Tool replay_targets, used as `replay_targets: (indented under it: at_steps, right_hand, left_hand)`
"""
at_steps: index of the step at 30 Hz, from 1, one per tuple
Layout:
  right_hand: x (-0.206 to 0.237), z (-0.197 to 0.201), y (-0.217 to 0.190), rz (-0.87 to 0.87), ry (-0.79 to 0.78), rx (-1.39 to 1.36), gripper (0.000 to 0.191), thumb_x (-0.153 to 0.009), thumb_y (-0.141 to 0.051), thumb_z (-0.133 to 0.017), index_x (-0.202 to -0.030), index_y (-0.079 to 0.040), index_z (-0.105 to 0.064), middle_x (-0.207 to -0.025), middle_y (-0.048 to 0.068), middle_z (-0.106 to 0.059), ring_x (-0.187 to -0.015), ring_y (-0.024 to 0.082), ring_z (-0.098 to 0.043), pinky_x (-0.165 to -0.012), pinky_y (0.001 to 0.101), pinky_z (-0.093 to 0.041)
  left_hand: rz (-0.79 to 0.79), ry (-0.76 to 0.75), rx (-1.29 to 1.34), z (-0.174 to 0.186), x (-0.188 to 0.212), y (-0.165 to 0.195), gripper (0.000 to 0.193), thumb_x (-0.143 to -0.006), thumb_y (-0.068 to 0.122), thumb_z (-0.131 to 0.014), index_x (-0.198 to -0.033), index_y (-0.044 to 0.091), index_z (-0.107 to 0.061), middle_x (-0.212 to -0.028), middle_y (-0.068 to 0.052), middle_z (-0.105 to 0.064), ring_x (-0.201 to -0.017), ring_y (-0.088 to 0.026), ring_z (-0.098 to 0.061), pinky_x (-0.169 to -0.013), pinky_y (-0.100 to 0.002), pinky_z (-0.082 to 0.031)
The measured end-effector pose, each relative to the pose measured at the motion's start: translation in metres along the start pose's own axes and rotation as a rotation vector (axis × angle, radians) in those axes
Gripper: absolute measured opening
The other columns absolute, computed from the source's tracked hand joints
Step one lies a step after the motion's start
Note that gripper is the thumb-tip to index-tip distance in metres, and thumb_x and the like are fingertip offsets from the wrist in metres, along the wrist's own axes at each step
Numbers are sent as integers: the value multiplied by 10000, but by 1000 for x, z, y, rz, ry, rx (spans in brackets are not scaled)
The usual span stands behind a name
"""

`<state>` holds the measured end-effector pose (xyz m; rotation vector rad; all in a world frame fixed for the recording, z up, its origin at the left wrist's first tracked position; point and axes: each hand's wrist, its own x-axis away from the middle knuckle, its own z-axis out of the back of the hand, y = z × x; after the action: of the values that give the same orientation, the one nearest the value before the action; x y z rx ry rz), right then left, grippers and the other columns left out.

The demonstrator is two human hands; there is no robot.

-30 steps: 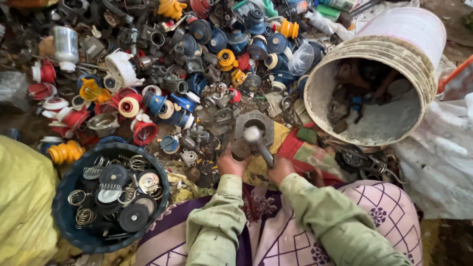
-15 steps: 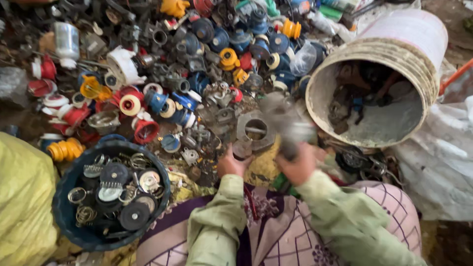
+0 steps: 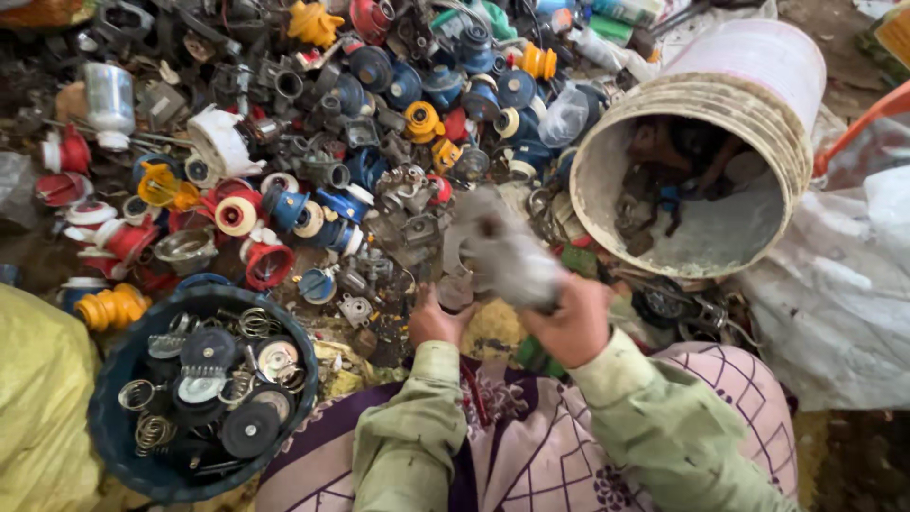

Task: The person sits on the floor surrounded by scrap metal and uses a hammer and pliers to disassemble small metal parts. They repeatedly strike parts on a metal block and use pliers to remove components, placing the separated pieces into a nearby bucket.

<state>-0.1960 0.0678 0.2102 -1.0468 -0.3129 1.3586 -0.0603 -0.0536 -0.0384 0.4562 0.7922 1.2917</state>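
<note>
Amid a floor heap of scrap parts (image 3: pixel 313 142), the right hand (image 3: pixel 569 322) grips a blurred grey metal piece (image 3: pixel 507 256); the left hand (image 3: pixel 434 320) rests curled, holding nothing visible.

Left hand (image 3: pixel 434 322) rests low; right hand (image 3: pixel 572 320) raised, fingers curled.

Scrap pile (image 3: pixel 313 142) lies ahead; tub (image 3: pixel 114 417) of springs and discs sits at left — bucket (image 3: pixel 749 114) tipped at right, parts inside; sack (image 3: pixel 834 284) beside it.
</note>
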Motion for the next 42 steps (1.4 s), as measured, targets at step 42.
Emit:
replay_targets:
  at_steps: [42]
  right_hand:
    - [8,58,-5,116,-17,-1016,514,-1004,-436,-633,-1046,76,-608,-813,151,-622,-657,244,-619,-589,333,-529]
  left_hand:
    - [119,-117,128,2,0,6,1071,-525,364,-998,-1397,-50,-532,-1262,-291,-653,-1119,-423,-665,-982,-435,-531]
